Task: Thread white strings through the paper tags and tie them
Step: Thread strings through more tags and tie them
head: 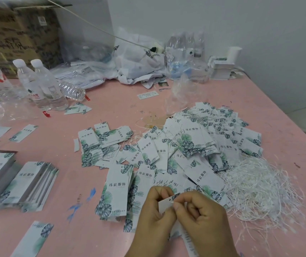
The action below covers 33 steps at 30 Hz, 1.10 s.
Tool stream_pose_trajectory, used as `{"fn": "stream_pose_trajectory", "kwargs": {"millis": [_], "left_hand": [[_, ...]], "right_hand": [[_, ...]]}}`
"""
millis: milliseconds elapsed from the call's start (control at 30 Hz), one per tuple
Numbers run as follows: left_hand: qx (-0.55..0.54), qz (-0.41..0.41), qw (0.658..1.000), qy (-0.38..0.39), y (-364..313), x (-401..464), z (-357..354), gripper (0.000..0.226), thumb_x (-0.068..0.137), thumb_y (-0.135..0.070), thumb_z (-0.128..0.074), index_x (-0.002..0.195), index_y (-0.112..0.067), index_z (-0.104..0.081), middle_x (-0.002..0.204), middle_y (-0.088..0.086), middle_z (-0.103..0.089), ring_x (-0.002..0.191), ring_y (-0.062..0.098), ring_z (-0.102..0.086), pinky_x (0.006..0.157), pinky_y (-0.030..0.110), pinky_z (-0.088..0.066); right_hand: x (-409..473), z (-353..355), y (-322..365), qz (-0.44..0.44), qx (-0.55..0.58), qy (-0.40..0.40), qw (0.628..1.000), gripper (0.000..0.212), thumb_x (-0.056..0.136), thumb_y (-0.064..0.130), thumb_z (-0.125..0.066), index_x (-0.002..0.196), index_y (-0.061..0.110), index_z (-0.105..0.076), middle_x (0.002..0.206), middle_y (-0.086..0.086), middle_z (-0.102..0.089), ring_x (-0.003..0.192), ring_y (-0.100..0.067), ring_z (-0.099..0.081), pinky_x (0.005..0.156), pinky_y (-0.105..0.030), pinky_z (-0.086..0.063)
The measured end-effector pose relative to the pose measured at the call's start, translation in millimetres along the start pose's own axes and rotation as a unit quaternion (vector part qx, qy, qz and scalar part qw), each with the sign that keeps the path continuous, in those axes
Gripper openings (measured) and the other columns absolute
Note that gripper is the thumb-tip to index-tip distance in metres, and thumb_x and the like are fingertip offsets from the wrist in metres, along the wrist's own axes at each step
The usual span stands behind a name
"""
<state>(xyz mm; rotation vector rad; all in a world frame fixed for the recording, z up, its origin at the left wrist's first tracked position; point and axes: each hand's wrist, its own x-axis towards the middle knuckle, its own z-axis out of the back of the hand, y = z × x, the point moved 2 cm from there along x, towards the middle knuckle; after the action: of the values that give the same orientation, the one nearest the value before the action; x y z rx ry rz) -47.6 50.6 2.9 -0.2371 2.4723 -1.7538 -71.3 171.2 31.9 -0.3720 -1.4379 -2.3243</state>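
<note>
A small white paper tag (164, 203) sits at about six o'clock near the bottom of the view, held upright between both hands just above the pink table (111, 101). The left hand (153, 214) curls round the tag's left edge, fingers wrapped and thumb behind it; the right hand (202, 214) pinches at the tag's punched hole, thumb and forefinger pressed together on what looks like the tip of a white string (171, 201), though the strand there is too fine to follow. A printed strip hangs down below the hands, partly hidden. Directly at twelve o'clock from the hands lies a spread of loose tags (167, 151) printed with green leaves and dark characters, many overlapping, some with strings already on them. At two to three o'clock from the hands a tangled heap of white strings (256, 186) touches the edge of that spread. At nine o'clock neat stacks of tags (27, 184) lie on their sides, and one single tag rests at seven o'clock. Farther off at ten to eleven o'clock stand two capped water bottles (40, 84) beside a cardboard box (18, 34), with crumpled plastic bags (137, 60) at twelve o'clock against the white wall
</note>
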Motion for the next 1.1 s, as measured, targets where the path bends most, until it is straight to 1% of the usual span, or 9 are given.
{"fn": "stream_pose_trajectory", "kwargs": {"millis": [133,367,467,567,667,733,833,1000,1100], "left_hand": [[-0.004,-0.007,1.0,0.012,-3,-3,-3,0.028,0.072,-0.023,-0.071,0.087,-0.009,-0.052,0.085,0.0,-0.059,0.068,0.017,-0.048,0.059,0.023,-0.042],[0.019,-0.008,1.0,0.015,-10,-5,-5,0.018,0.073,-0.032,-0.075,0.082,-0.024,-0.061,0.082,-0.003,-0.06,0.071,0.015,-0.052,0.064,0.025,-0.043],[0.017,-0.012,0.999,0.031,-7,-6,-4,0.017,0.073,-0.026,-0.073,0.087,-0.023,-0.063,0.082,-0.001,-0.061,0.073,0.016,-0.053,0.065,0.024,-0.044],[-0.031,0.01,0.998,0.047,-7,-6,-3,0.031,0.065,-0.023,-0.069,0.094,-0.012,-0.067,0.083,0.011,-0.063,0.076,0.024,-0.054,0.066,0.03,-0.044],[-0.149,0.079,0.985,0.036,-7,-2,-5,0.042,0.055,-0.029,-0.066,0.088,-0.003,-0.073,0.079,0.021,-0.063,0.073,0.028,-0.057,0.064,0.034,-0.044],[-0.175,0.089,0.98,0.018,-5,0,-4,0.038,0.056,-0.024,-0.069,0.084,0.001,-0.074,0.076,0.024,-0.063,0.07,0.028,-0.058,0.065,0.034,-0.047],[-0.164,0.096,0.982,0.005,-4,1,-2,0.02,0.06,-0.01,-0.077,0.078,0.0,-0.076,0.067,0.019,-0.064,0.057,0.023,-0.059,0.057,0.028,-0.051],[-0.119,0.076,0.99,-0.019,0,3,2,0.043,0.049,-0.029,-0.094,0.077,-0.003,-0.075,0.067,0.015,-0.064,0.057,0.021,-0.057,0.059,0.029,-0.049],[-0.096,0.077,0.992,-0.033,1,2,4,0.031,0.059,-0.033,-0.085,0.074,-0.009,-0.073,0.063,0.011,-0.059,0.054,0.017,-0.051,0.052,0.026,-0.044]], "right_hand": [[1,1,-1,-0.005,-0.005,-0.018,1.0,0.013,0.07,0.027,-0.07,0.081,0.032,-0.065,0.047,0.012,-0.03,0.044,0.002,-0.032,0.048,-0.007,-0.032],[0,2,-1,-0.022,-0.017,-0.054,0.998,0.022,0.066,0.02,-0.071,0.083,0.033,-0.064,0.045,0.012,-0.032,0.042,0.002,-0.033,0.046,-0.005,-0.032],[0,1,0,-0.015,-0.02,-0.056,0.998,0.016,0.069,0.028,-0.069,0.083,0.032,-0.063,0.046,0.013,-0.032,0.042,0.003,-0.033,0.046,-0.005,-0.031],[0,3,0,-0.011,-0.018,-0.06,0.998,0.015,0.071,0.039,-0.06,0.083,0.031,-0.063,0.047,0.012,-0.032,0.043,0.003,-0.032,0.046,-0.006,-0.031],[1,5,0,-0.008,-0.02,-0.066,0.998,0.015,0.071,0.038,-0.062,0.084,0.031,-0.063,0.047,0.011,-0.033,0.043,0.002,-0.032,0.046,-0.006,-0.03],[1,6,-2,-0.001,-0.027,-0.07,0.997,0.013,0.071,0.035,-0.065,0.083,0.03,-0.062,0.047,0.011,-0.031,0.043,0.002,-0.031,0.046,-0.007,-0.031],[0,5,-2,0.013,-0.024,-0.064,0.998,0.012,0.071,0.029,-0.07,0.081,0.028,-0.063,0.046,0.012,-0.027,0.043,0.003,-0.029,0.045,-0.009,-0.033],[0,5,1,0.026,0.001,-0.045,0.999,0.009,0.073,0.034,-0.063,0.08,0.029,-0.065,0.047,0.014,-0.026,0.043,0.004,-0.028,0.045,-0.009,-0.032],[-1,3,2,0.006,0.028,-0.017,0.999,0.01,0.072,0.037,-0.064,0.08,0.03,-0.067,0.046,0.011,-0.031,0.043,0.003,-0.03,0.046,-0.009,-0.033]]}}
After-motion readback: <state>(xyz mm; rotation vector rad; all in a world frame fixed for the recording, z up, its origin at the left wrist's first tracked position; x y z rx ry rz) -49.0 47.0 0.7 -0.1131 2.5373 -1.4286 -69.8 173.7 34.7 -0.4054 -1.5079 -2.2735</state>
